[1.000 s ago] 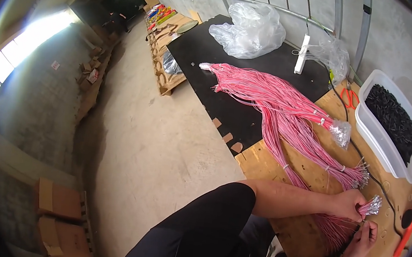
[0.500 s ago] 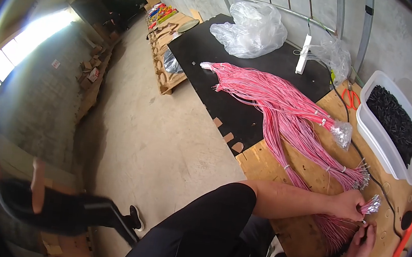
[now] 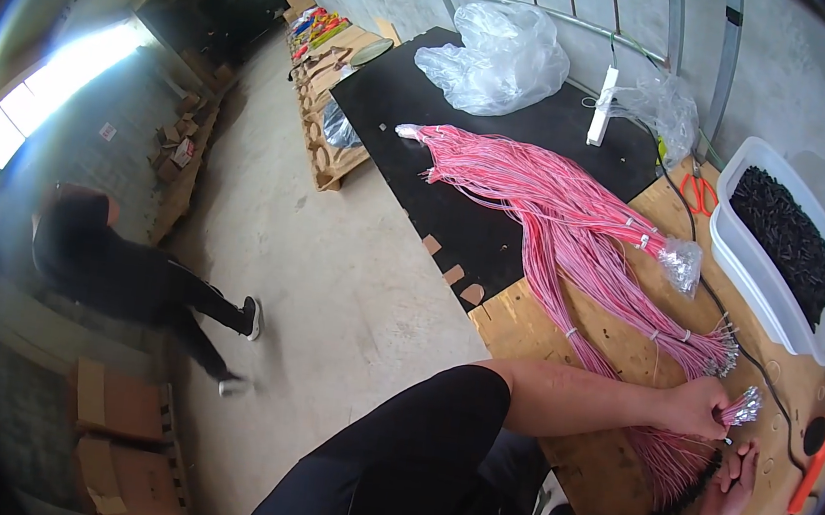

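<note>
My left hand (image 3: 696, 406) is closed around a bundle of pink wires, whose silvery tips (image 3: 745, 406) stick out beyond the fist. Just below it, my right hand (image 3: 733, 484) has its fingers curled near a small wire end with a dark tip (image 3: 728, 442); anything between those fingers is too small to make out. Under my left forearm, pink wires (image 3: 664, 467) fan out on the wooden tabletop, ending in a row of black tips (image 3: 683, 504). More bundles of pink wire (image 3: 541, 186) lie farther back, tied with white bands, one with its end wrapped in clear plastic (image 3: 680, 268).
A white tub (image 3: 730, 253) of small black pieces stands at the right, near orange-handled pliers (image 3: 700, 192). An orange-and-black tool (image 3: 822, 456) lies at the right edge. Clear plastic bags (image 3: 499, 60) and a power strip (image 3: 602, 107) sit at the back. A person (image 3: 120, 262) walks at left past cartons (image 3: 121, 403).
The person at left has walked farther up the aisle, uncovering the cartons. My right hand has shifted slightly, its fingers more curled. My left hand keeps its grip on the wire bundle.
</note>
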Demonstrator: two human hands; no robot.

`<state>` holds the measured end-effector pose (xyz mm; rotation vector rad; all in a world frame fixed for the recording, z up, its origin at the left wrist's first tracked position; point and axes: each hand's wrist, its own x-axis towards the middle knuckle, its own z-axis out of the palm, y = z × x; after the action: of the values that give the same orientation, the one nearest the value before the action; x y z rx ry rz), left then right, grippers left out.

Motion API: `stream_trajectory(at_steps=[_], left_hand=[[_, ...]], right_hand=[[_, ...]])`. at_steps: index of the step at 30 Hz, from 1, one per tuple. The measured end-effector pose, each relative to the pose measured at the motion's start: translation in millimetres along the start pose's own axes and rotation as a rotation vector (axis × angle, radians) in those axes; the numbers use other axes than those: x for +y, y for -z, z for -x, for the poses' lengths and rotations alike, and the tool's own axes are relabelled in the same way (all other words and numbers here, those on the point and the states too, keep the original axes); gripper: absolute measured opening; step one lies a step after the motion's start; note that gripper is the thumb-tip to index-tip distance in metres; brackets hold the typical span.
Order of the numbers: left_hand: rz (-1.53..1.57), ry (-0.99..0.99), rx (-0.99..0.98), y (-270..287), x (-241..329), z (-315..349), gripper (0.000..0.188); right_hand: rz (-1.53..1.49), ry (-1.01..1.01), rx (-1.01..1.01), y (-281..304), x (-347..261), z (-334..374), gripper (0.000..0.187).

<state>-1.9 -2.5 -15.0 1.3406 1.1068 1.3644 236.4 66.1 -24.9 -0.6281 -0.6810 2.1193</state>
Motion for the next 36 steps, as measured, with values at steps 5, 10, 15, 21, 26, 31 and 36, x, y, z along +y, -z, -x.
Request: stream_trajectory(at_steps=[5, 10, 15, 21, 26, 31, 36], left_hand=[[-0.058, -0.031, 0.007, 1.7, -0.6, -0.1, 0.012], [-0.073, -0.023, 0.025, 4.7, 1.6, 1.5, 0.014], [-0.039, -0.003, 0.029, 3.3, 1.8, 1.4, 0.013], [-0.011, -0.13, 0.021, -13.4, 0.9, -4.8, 0.016], [-0.117, -0.052, 0.069, 15.4, 0.8, 8.5, 0.019], [0.064, 0.208, -0.051, 13.0, 14.7, 3.7, 0.017], [0.258, 0.262, -0.087, 4.8, 11.9, 1.2, 0.01]], right_hand=[[-0.087, -0.019, 0.059, 1.6, -1.8, 2.3, 0.027], [-0.11, -0.017, -0.085, 17.8, 1.4, -4.5, 0.032], [-0.045, 0.011, 0.093, -2.1, 2.5, -0.7, 0.036], [0.118, 0.055, 0.267, -28.5, -13.1, 23.6, 0.033], [0.338, 0.093, 0.113, -63.4, 17.4, 6.0, 0.02], [0.322, 0.11, 0.121, -60.4, 13.9, 11.2, 0.008], [0.328, 0.082, 0.167, -63.8, 8.0, 18.4, 0.013]])
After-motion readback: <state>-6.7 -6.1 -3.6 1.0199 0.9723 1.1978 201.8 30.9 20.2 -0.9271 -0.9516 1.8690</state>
